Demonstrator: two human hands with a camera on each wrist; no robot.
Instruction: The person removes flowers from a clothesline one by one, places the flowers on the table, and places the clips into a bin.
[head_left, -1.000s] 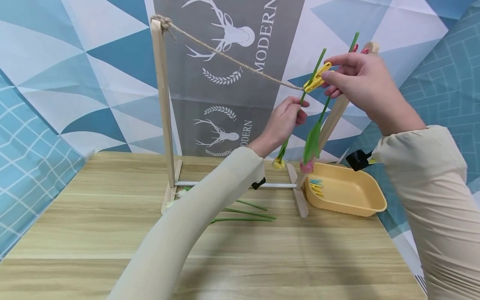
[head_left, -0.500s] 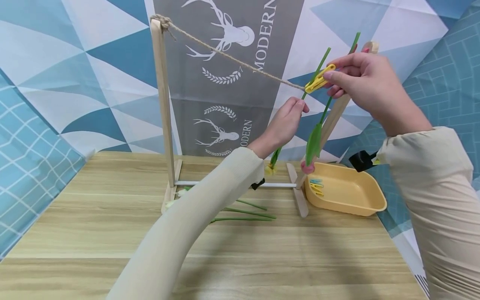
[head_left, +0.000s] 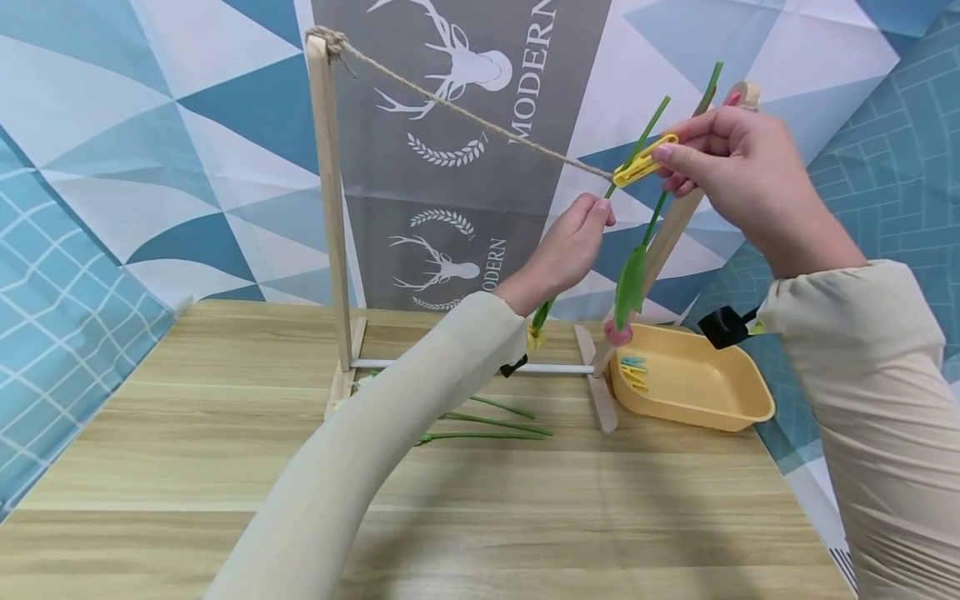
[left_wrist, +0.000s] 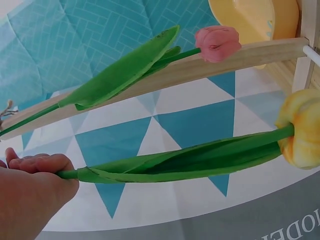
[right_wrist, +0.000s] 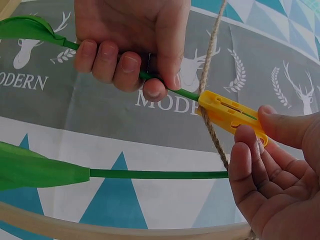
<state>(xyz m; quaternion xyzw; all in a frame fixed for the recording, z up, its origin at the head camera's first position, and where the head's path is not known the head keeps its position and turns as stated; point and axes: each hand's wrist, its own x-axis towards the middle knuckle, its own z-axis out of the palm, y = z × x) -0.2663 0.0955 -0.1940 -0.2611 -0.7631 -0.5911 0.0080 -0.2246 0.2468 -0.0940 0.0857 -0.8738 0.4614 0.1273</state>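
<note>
My left hand (head_left: 570,242) grips the green stem of a yellow tulip (left_wrist: 302,130), which hangs blossom down at a slant. With thumb and fingers, my right hand (head_left: 738,158) pinches a yellow clothespin (right_wrist: 227,112). The front end of this clothespin sits on the twine (head_left: 465,117) where the tulip stem crosses it, just above the left fingers. Beside it, to the right, a pink tulip (left_wrist: 217,44) hangs upside down; the right hand covers part of its stem in the head view.
A wooden frame (head_left: 327,200) carries the twine between its posts. Behind its right foot stands a yellow basin (head_left: 697,379) with blue and yellow clothespins (head_left: 633,377). Several flower stems (head_left: 495,423) lie on the wooden table (head_left: 525,517), partly behind the left sleeve.
The yellow tulip has tilted, its blossom swinging left and its stem top leaning right. My right hand has shifted slightly right with the clothespin, which now lies flatter. The left hand stays nearly in place.
</note>
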